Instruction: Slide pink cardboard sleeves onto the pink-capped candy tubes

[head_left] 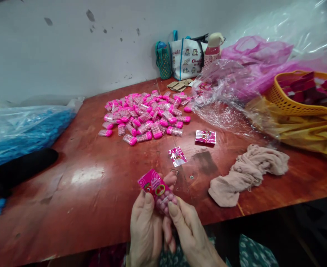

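Note:
Close to the table's front edge, I hold a small clear bottle of pink candy balls [164,202] tilted between both hands. A shiny pink printed label [151,181] covers its upper end. My left hand [147,226] is closed, its thumb pressing on the label's lower left side. My right hand [192,230] grips the bottle's lower end between thumb and fingers. The bottle's cap is out of sight. Beyond my hands lies a loose printed label [177,156], with a stack of similar labels [205,137] to its right.
A heap of pink-capped candy bottles [147,113] covers the table's middle back. A beige cloth [247,176] lies at right, near a yellow basket [291,96] and clear plastic [224,111]. At left are a bag of blue pieces [38,124] and a black object [27,165].

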`<action>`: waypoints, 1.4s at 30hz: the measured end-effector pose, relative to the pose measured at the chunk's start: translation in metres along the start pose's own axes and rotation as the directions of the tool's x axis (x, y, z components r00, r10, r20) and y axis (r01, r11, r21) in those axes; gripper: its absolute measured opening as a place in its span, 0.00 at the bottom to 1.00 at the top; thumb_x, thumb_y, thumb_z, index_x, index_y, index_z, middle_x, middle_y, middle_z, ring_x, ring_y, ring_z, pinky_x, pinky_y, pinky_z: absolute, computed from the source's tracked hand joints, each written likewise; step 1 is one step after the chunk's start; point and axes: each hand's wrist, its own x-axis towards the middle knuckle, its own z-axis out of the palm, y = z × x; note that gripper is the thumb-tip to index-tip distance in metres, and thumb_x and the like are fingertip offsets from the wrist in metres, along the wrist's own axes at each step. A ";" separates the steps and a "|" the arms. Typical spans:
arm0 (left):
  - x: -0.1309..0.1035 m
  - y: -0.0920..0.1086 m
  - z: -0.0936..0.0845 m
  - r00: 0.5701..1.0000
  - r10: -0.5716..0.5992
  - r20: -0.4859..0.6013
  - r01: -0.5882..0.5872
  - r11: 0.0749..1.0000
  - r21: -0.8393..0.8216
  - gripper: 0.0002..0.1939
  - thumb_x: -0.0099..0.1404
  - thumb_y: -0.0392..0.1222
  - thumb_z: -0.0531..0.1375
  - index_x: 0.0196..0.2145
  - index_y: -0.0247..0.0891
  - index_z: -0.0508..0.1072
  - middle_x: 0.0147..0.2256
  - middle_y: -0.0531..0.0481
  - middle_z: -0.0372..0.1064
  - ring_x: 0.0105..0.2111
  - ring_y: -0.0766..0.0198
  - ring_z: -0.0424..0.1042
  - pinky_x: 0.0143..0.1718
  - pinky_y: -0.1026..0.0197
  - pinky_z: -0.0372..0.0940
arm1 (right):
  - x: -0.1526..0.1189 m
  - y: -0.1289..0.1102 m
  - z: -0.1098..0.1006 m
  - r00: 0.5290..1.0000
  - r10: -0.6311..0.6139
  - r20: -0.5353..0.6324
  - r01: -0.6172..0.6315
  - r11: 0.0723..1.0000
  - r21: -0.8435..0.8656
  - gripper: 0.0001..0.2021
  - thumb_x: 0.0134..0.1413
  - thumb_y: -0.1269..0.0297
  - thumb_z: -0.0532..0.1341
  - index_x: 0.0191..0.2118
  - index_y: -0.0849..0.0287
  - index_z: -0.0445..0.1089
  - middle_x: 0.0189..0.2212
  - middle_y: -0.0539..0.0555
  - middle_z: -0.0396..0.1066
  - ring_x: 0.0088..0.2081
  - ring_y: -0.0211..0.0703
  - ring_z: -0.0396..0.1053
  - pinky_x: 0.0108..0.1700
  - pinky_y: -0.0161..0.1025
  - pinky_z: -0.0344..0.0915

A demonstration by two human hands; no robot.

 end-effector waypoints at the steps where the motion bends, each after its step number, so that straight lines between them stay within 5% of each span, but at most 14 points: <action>1: 0.003 0.004 -0.004 0.997 0.072 -0.011 -0.072 0.997 0.030 0.16 0.58 0.42 0.58 0.45 0.41 0.70 0.42 0.42 0.71 0.26 0.65 0.71 0.21 0.67 0.67 | 0.003 -0.004 -0.001 0.997 0.019 0.081 -0.025 0.997 0.073 0.19 0.59 0.49 0.45 0.30 0.59 0.59 0.16 0.46 0.60 0.15 0.32 0.59 0.21 0.32 0.62; 4: 0.011 0.017 -0.017 0.957 0.290 -0.024 -0.280 0.942 0.187 0.15 0.55 0.37 0.61 0.43 0.41 0.72 0.38 0.47 0.72 0.30 0.68 0.70 0.30 0.70 0.67 | 0.010 -0.010 -0.007 0.981 0.058 0.186 -0.099 0.972 0.215 0.18 0.59 0.49 0.45 0.30 0.60 0.55 0.15 0.44 0.59 0.13 0.28 0.56 0.19 0.30 0.62; 6: 0.015 0.025 -0.026 0.944 0.329 0.003 -0.314 0.899 0.306 0.12 0.52 0.35 0.63 0.37 0.38 0.74 0.33 0.50 0.72 0.25 0.72 0.68 0.28 0.72 0.65 | 0.011 -0.008 -0.010 0.976 0.072 0.207 -0.120 0.965 0.231 0.18 0.59 0.50 0.46 0.30 0.61 0.56 0.15 0.44 0.59 0.13 0.28 0.56 0.19 0.30 0.62; 15: 0.026 0.045 -0.034 0.994 0.110 0.014 -0.103 0.870 0.482 0.11 0.47 0.35 0.65 0.31 0.34 0.71 0.22 0.52 0.69 0.19 0.68 0.67 0.20 0.68 0.64 | 0.012 0.002 -0.015 0.971 0.088 0.224 -0.120 0.983 0.136 0.17 0.60 0.51 0.45 0.33 0.61 0.58 0.16 0.45 0.61 0.14 0.29 0.58 0.18 0.28 0.58; 22: 0.032 0.039 -0.036 0.983 0.147 0.108 -0.178 0.906 0.385 0.06 0.47 0.34 0.65 0.22 0.34 0.69 0.25 0.53 0.66 0.23 0.71 0.65 0.22 0.70 0.62 | 0.015 0.004 -0.015 0.975 0.075 0.209 -0.096 0.991 0.091 0.18 0.60 0.50 0.45 0.33 0.61 0.58 0.17 0.45 0.60 0.15 0.29 0.58 0.19 0.28 0.58; 27: 0.034 0.028 -0.034 0.996 0.059 0.066 -0.074 0.962 0.264 0.10 0.49 0.42 0.64 0.22 0.35 0.67 0.21 0.55 0.63 0.17 0.73 0.59 0.17 0.71 0.57 | 0.019 0.006 -0.017 0.955 0.056 0.291 -0.134 0.958 0.253 0.17 0.60 0.51 0.47 0.33 0.61 0.58 0.17 0.44 0.60 0.14 0.29 0.57 0.20 0.30 0.61; 33: 0.034 0.025 -0.038 0.942 0.325 0.080 -0.332 0.875 0.352 0.10 0.48 0.41 0.65 0.29 0.36 0.72 0.36 0.47 0.69 0.34 0.63 0.67 0.33 0.65 0.63 | 0.023 0.010 -0.020 0.940 0.079 0.332 -0.203 0.911 0.359 0.17 0.59 0.51 0.48 0.33 0.62 0.59 0.16 0.44 0.60 0.13 0.27 0.55 0.19 0.30 0.61; 38: 0.035 0.033 -0.044 0.949 0.271 0.158 -0.314 0.807 0.500 0.05 0.48 0.33 0.64 0.20 0.35 0.70 0.34 0.48 0.67 0.34 0.63 0.66 0.33 0.65 0.61 | 0.023 0.011 -0.019 0.932 0.089 0.351 -0.222 0.906 0.361 0.16 0.59 0.52 0.49 0.32 0.62 0.58 0.15 0.44 0.60 0.13 0.27 0.55 0.19 0.29 0.62; 42: 0.037 0.032 -0.050 0.906 0.336 0.257 -0.417 0.814 0.405 0.08 0.49 0.36 0.64 0.17 0.35 0.67 0.36 0.46 0.67 0.35 0.60 0.65 0.34 0.62 0.60 | 0.024 0.016 -0.019 0.909 0.064 0.412 -0.249 0.876 0.413 0.16 0.59 0.54 0.50 0.32 0.63 0.60 0.15 0.45 0.61 0.12 0.26 0.55 0.18 0.29 0.63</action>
